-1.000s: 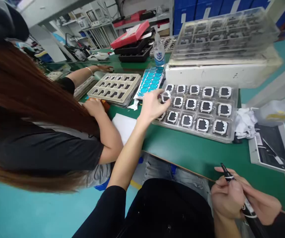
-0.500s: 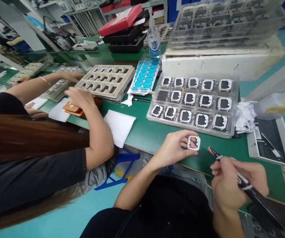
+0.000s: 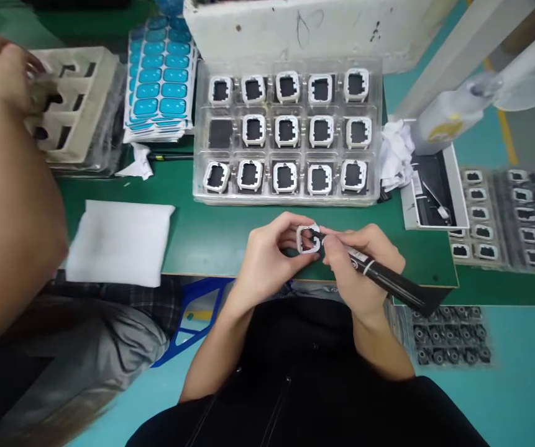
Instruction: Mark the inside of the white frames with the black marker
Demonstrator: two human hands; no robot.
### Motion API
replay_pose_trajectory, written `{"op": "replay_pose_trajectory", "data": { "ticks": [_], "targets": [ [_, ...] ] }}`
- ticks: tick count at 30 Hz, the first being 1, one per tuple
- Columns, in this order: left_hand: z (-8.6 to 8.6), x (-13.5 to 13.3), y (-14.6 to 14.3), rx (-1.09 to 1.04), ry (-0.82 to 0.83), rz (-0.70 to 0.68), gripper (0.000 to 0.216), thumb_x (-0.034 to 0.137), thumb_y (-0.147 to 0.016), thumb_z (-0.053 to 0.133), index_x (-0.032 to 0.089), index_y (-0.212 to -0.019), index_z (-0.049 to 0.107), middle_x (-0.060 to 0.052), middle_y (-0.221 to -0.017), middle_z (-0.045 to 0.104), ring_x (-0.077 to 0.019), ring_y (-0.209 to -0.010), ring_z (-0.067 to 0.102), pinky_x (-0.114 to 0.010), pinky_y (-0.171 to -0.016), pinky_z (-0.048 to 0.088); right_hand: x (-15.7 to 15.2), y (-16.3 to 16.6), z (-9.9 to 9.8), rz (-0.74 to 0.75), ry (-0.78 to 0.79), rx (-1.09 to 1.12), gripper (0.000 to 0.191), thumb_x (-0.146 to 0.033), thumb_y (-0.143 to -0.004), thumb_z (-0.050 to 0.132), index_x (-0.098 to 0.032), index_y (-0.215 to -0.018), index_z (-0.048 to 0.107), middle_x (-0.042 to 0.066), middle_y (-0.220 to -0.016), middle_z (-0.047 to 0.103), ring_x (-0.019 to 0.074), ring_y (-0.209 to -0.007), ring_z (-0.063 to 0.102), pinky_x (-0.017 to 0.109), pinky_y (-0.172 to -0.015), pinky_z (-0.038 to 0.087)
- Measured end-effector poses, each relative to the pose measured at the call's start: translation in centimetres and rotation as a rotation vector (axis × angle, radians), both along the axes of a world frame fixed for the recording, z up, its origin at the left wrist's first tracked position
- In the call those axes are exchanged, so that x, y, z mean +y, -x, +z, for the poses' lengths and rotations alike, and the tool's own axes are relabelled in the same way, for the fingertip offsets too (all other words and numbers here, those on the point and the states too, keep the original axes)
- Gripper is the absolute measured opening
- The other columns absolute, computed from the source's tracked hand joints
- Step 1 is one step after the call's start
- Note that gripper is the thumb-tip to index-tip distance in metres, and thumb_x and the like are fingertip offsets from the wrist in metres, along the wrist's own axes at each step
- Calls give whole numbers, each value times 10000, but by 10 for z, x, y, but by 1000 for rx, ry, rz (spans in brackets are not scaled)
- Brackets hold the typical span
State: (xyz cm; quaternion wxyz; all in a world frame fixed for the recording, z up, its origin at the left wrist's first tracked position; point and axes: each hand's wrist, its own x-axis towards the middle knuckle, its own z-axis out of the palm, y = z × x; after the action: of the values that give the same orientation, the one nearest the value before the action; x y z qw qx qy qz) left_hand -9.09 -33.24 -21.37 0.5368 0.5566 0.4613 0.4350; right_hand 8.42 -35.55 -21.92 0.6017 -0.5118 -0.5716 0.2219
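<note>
My left hand (image 3: 269, 254) pinches a small white square frame (image 3: 307, 239) over the near edge of the green table (image 3: 211, 230). My right hand (image 3: 358, 261) grips a black marker pen (image 3: 383, 279) with its tip touching that frame. Just beyond my hands lies a clear tray (image 3: 287, 131) with rows of the same white frames; one cell at its middle left is empty.
A co-worker's arm (image 3: 6, 186) fills the left side, their hand at a beige tray (image 3: 74, 102). A white sheet (image 3: 120, 242), blue sticker sheets (image 3: 160, 81), crumpled tissue (image 3: 395, 155), a white foam box (image 3: 314, 25) and further trays of parts (image 3: 509, 214) lie around.
My head has tilted down over the table. My left hand brought the frame from the tray toward me, and the marker tip has met the frame.
</note>
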Motion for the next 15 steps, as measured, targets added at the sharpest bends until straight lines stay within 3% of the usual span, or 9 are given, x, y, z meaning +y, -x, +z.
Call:
{"op": "replay_pose_trajectory", "data": {
  "ticks": [2, 7, 15],
  "targets": [
    [0, 0, 0, 2, -18, -2, 415, 83, -840, 937, 218, -1215, 820, -3, -1015, 882, -169, -912, 874, -251, -859, 725, 1, 0, 3, 3, 9, -30, 191, -236, -1005, 869, -287, -877, 737, -66, -698, 738, 228, -866, 906, 278, -689, 685],
    [-2, -2, 0, 31, -37, 0, 407, 106, -857, 942, 219, -1233, 832, -24, -1065, 898, -193, -953, 886, -287, -899, 737, 1, 0, 3, -10, 35, -38, 186, -271, -1012, 864, -289, -884, 729, -65, -730, 773, 179, -667, 805, 287, -604, 636],
    [-2, -4, -1, 63, -58, 21, 398, 131, -866, 942, 227, -1239, 842, -17, -1065, 903, -197, -961, 890, -295, -914, 746, 0, 0, -1, -16, 47, -33, 202, -317, -1030, 867, -290, -893, 721, -70, -698, 742, 195, -711, 823, 303, -649, 656]
  ]
}}
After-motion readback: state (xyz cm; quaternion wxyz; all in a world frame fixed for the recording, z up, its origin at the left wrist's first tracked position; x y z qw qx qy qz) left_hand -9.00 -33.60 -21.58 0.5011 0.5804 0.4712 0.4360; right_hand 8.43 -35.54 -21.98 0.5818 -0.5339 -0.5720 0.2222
